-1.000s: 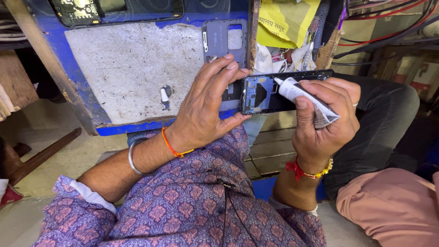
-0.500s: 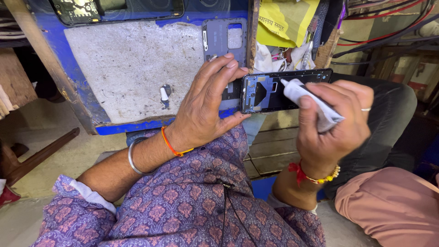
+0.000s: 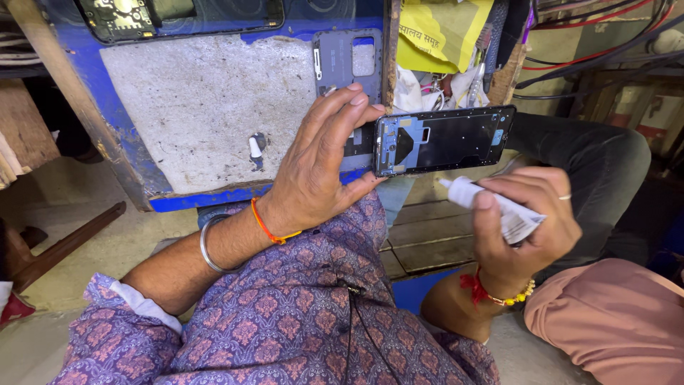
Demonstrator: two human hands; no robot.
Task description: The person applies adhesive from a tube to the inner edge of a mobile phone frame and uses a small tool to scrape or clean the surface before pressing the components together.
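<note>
While the blue-edged workboard (image 3: pixel 206 121) with its rough grey pad sits behind, left hand (image 3: pixel 317 167) arches off it, fingers clamped on one end of a black phone mid-frame (image 3: pixel 443 140), held level, open cavity up. Right hand (image 3: pixel 531 224) sits below the frame, fist closed around a crumpled white glue tube (image 3: pixel 491 207), nozzle aimed left.

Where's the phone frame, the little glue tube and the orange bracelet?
Phone frame (image 3: pixel 443 140), head view, on its dark middle panel.
Glue tube (image 3: pixel 464 192), head view, on its white neck.
Orange bracelet (image 3: pixel 265 227), head view, on the thread at the wrist.
</note>
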